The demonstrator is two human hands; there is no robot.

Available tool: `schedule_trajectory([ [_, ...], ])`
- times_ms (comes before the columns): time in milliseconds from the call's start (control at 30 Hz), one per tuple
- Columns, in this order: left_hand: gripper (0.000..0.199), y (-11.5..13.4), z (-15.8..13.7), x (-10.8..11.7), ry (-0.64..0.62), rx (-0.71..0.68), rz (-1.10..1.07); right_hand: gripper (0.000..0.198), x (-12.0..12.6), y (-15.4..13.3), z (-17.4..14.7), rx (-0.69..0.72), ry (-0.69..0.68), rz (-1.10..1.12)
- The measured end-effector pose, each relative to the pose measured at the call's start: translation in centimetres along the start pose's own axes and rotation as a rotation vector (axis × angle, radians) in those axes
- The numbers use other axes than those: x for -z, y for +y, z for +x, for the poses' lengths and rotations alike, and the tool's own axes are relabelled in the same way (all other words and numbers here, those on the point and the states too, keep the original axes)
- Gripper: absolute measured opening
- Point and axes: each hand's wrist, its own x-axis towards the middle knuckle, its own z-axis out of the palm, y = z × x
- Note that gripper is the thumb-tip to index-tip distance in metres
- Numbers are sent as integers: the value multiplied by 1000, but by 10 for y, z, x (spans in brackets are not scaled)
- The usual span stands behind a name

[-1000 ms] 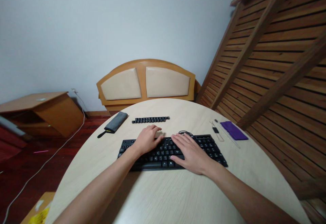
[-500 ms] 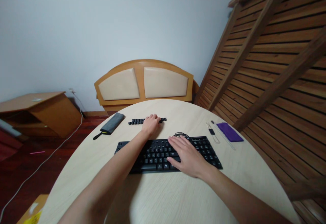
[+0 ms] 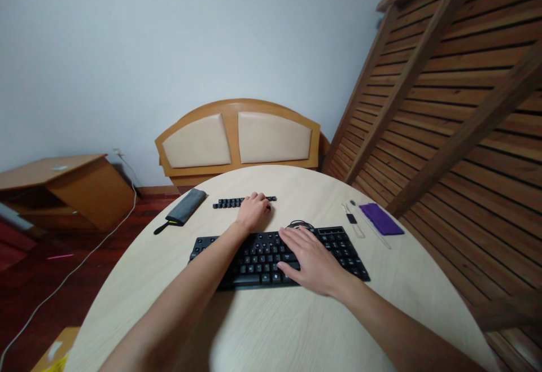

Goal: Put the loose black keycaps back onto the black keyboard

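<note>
A black keyboard (image 3: 262, 270) lies on the round pale table, partly covered by both arms. My right hand (image 3: 311, 259) rests flat on the keyboard's right half, fingers spread and holding nothing. Beyond the keyboard, loose black keycaps (image 3: 228, 203) are lined up in short rows. My left hand (image 3: 253, 212) is at the right part of these rows, its fingers bent down. A small dark keycap (image 3: 269, 208) shows at its fingertips; the hand hides the keycaps beneath it. The coiled black cable (image 3: 300, 223) sits behind the keyboard near my right fingertips.
A grey pouch (image 3: 186, 207) with a black strap lies at the table's left. To the right are a keycap puller (image 3: 351, 218), a thin pale stick-like brush (image 3: 372, 228) and a folded purple cloth (image 3: 381, 219). A padded headboard (image 3: 235, 135) stands behind the table (image 3: 292, 327).
My left hand has drawn back slightly toward me and to the right, with the small dark keycap at its fingertips. My right hand stays on the keyboard.
</note>
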Motion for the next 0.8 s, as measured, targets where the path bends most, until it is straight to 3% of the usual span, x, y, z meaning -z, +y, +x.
schedule_trajectory([
  [267,18,25,-75,15,99,122,-181,62,-2,1,0,4,28,23],
  [367,16,30,-96,13,119,160,-365,62,-4,1,-1,0,41,29],
  [467,15,32,-105,9,112,115,-481,61,-4,1,0,-9,42,30],
  [633,19,33,-111,7,135,45,-496,53,1,-2,7,-39,31,39],
  [800,21,36,-114,8,141,46,-477,36,1,-10,13,-100,129,36],
])
